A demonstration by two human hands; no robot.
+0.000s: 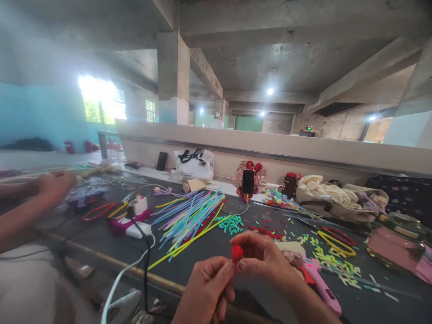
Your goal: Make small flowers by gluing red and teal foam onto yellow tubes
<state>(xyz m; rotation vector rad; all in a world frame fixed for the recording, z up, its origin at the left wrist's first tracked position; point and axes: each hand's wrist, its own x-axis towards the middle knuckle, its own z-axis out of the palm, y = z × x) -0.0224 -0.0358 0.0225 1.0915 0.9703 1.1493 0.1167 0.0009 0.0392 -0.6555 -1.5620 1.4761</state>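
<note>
The left hand (211, 285) has its thumb and finger pinched together on a small red fuzzy thing (237, 254). The grip is narrow, with the red thing's round top poking up out of it. The right hand (261, 258) is on the other side. Its thumb is by the low part of the red thing and its pointing finger curls over near the top, so that grip is a little bit open. The red thing is up in the air between the two hands, over the front edge of the black desk (189, 265).

Just past the hands is a pile of little green bits (231, 224). To the left of it lies a big heap of long fuzzy sticks (189, 220), blue, purple, yellow and red. To the right is a pink glue gun (320, 283), and by it are lots of yellow and green bits (329, 258). Scissors with yellow handles (337, 243) lie behind those bits. A big jar with pink in it (394, 247) is at the far right.

At the back, a black phone (248, 181) stands up with a cord in it. A white bag (195, 165) is to its left, and a dark bottle with a red lid (290, 185) is to its right. Another person's hand (57, 184) is over the left side of the desk.
</note>
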